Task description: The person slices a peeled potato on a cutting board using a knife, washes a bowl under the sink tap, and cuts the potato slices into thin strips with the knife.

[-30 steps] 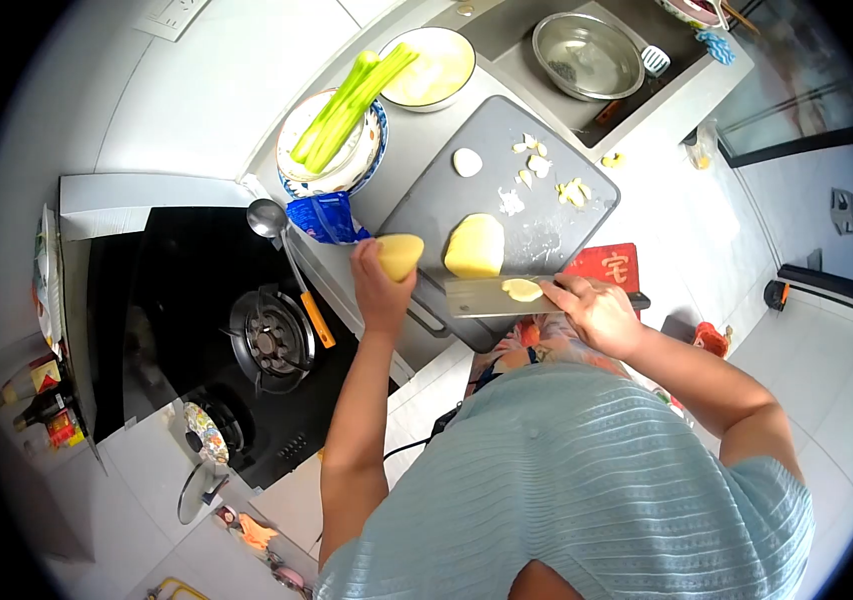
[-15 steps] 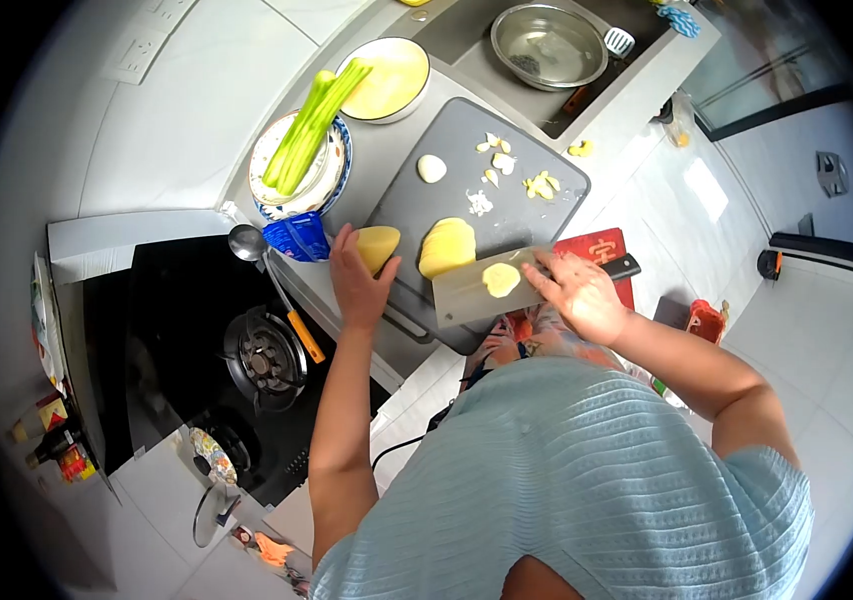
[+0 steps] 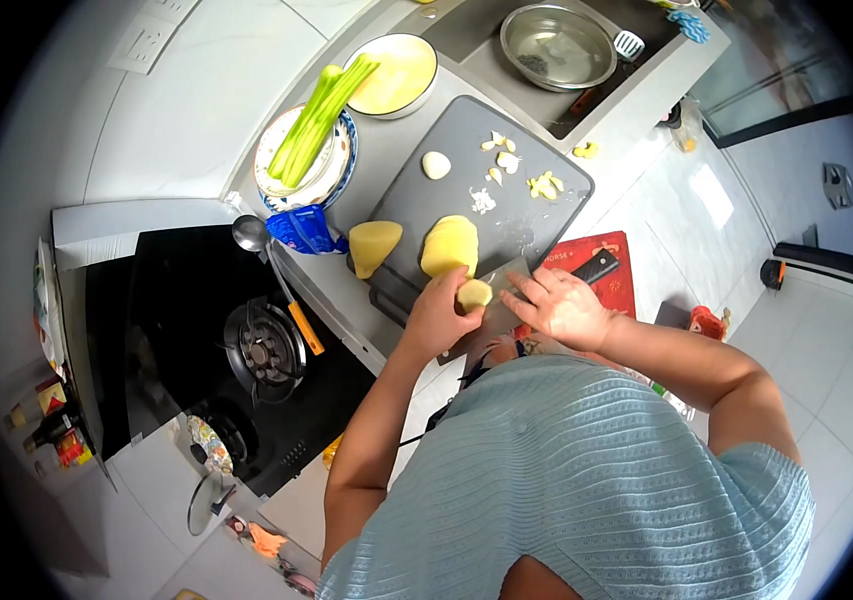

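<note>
My left hand (image 3: 437, 315) pinches a pale yellow potato slice (image 3: 475, 294) at the blade of a cleaver (image 3: 503, 284). Fingers of my right hand (image 3: 562, 308) grip that blade near its heel, while the black handle sticks out beyond them. Both hands are over the near edge of a grey cutting board (image 3: 412, 200). On the board stand a stack of potato slices (image 3: 450, 246) and, to its left, a cut potato piece (image 3: 375, 245). Farther up lie a round white piece (image 3: 436, 165), chopped white bits (image 3: 484, 202) and small yellowish slices (image 3: 547, 185).
Celery stalks (image 3: 317, 125) rest across stacked plates (image 3: 349, 165) beside a pale bowl (image 3: 397, 75). A metal basin (image 3: 559, 45) sits in the sink. To the left are a blue packet (image 3: 302, 230), a ladle (image 3: 292, 300) and a black gas hob (image 3: 182, 320).
My left hand has moved right, from the potato piece to the cleaver, and now holds the slice that lay on the blade. The blade is tilted more edge-on.
</note>
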The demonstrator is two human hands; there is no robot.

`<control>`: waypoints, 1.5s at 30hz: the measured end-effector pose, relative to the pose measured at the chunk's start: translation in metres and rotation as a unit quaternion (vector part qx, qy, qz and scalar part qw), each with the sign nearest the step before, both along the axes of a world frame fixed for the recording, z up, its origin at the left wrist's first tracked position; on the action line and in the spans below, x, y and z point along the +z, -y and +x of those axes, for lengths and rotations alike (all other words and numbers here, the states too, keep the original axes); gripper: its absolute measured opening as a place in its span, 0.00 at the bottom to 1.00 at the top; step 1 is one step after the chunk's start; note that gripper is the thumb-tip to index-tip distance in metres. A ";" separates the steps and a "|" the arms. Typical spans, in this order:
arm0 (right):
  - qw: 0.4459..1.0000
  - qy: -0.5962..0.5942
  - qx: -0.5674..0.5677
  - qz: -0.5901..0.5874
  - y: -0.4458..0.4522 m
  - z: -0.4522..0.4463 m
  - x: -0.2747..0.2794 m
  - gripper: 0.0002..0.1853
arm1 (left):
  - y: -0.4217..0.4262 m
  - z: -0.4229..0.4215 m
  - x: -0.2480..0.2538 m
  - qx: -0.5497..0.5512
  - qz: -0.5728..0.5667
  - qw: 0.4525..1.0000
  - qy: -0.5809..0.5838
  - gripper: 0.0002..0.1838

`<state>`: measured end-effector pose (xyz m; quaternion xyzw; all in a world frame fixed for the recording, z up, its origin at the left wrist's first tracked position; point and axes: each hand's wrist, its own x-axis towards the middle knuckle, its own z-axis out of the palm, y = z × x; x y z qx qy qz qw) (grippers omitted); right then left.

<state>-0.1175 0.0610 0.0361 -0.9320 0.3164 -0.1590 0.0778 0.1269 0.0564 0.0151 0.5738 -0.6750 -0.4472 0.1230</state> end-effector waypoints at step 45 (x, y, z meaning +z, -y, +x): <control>0.905 0.060 -0.248 0.340 -0.014 0.008 -0.035 0.18 | 0.060 0.033 -0.063 0.039 0.033 0.997 -0.059 0.49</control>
